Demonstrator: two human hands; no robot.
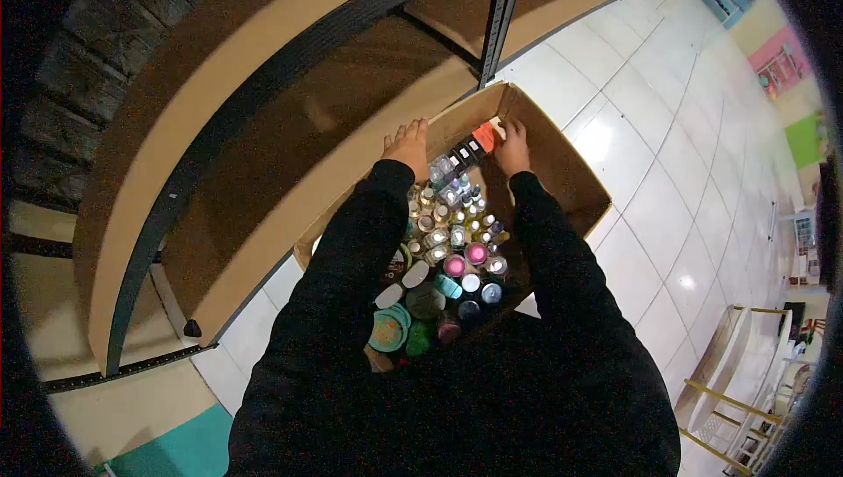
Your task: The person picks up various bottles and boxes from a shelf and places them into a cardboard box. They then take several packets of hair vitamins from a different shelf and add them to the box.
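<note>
A large cardboard box (562, 156) stands in front of me, packed with several small bottles and jars. My left hand (407, 147) lies over the box's left wall with its fingers spread, holding nothing that I can see. At the far corner inside, my right hand (514, 150) has its thumb and fingers closed at a small orange-and-cream box (486, 135). Beside that is a row of small black boxes (465, 155). Clear glass bottles (436, 235), pink-capped bottles (475, 253) and a round teal container (388, 328) fill the nearer part.
A shelf rack with brown boards (351, 82) and a dark metal upright (502, 20) runs close along the left and far side. White floor tiles (650, 178) extend to the right. A white rack with gold-coloured bars (736, 389) stands at lower right.
</note>
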